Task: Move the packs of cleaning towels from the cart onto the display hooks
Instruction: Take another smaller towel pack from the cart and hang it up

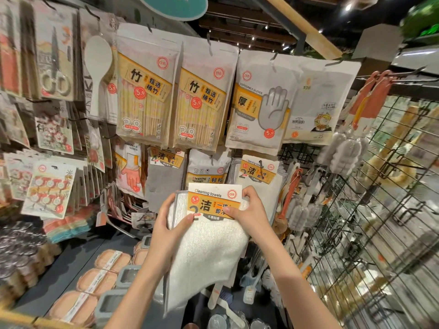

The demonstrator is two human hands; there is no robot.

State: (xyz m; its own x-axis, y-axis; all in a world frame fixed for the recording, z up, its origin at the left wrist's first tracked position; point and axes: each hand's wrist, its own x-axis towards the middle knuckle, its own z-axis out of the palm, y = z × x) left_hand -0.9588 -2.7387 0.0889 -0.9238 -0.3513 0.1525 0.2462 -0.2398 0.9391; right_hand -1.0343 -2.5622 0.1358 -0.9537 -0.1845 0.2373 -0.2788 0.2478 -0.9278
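We held one pack of cleaning towels up before the display, our left hand clamped on its left edge, our right hand pinching the card header reading "Cleaning towels", "5.9", "2". Just behind hung a matching hung pack on its hook. Open room lay between the packed shelf and the wire grid.

View: single head-worn wide-angle camera, looking forward and slightly down, close to a display wall of hanging packs. Near field: both forearms and a held towel pack. Left: shelf. Right: wire grid panel, edges curved by distortion.
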